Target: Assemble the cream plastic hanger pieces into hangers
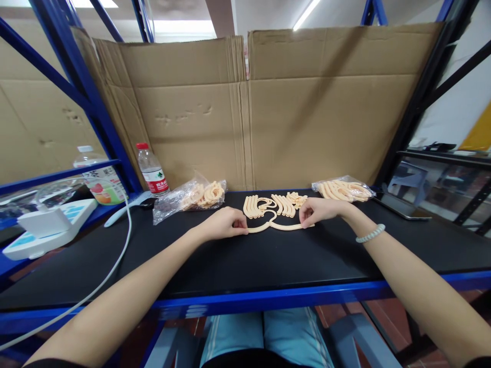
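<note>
Peach curved plastic piece (273, 225) flat on black shelf top (268, 255), left hand (224, 224) pinching its left end, right hand (318, 210) pinching its right end, loose matching pieces (272, 204) just behind, two clear bags (192, 197) of them flanking.

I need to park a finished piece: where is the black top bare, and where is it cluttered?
Bare: the black table top between the forearms, and its right side below the right bag. Crowded: behind the left hand and right hand, with curved pieces, the left bag and bottle.
</note>
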Action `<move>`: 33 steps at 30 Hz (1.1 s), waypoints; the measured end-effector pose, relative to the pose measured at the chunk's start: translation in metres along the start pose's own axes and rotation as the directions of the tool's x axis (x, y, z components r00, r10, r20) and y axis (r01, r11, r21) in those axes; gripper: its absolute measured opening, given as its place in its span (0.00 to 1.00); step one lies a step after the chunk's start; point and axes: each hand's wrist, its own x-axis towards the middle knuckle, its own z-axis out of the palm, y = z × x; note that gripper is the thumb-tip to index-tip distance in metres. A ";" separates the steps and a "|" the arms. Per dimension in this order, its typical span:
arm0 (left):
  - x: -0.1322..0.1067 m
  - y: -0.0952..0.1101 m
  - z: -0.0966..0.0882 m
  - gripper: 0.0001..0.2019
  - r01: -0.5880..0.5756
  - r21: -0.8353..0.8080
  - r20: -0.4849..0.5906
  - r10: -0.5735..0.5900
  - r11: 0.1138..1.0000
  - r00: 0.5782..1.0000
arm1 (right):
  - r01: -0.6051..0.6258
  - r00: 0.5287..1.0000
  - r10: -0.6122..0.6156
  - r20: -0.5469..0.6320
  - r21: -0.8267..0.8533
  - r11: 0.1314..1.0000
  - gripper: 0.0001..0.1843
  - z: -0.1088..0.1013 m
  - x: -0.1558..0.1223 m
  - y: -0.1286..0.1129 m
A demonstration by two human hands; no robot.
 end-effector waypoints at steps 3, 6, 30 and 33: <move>0.001 -0.005 0.001 0.07 0.026 -0.017 -0.038 -0.026 1.000 0.999 | -0.006 0.999 0.006 -0.034 0.016 1.000 0.15 0.000 0.002 0.002; 0.003 -0.010 0.003 0.07 0.041 -0.060 -0.068 -0.045 0.997 0.997 | -0.001 0.998 0.001 -0.057 0.010 1.000 0.15 0.000 0.004 0.005; 0.002 -0.026 0.006 0.10 0.095 -0.030 -0.317 -0.100 0.995 0.943 | -0.076 0.936 0.050 -0.349 -0.060 0.995 0.20 0.000 0.005 0.009; 0.002 -0.031 0.006 0.09 0.113 -0.012 -0.333 -0.111 0.993 0.936 | -0.104 0.888 0.060 -0.455 -0.071 0.992 0.17 0.000 0.007 0.011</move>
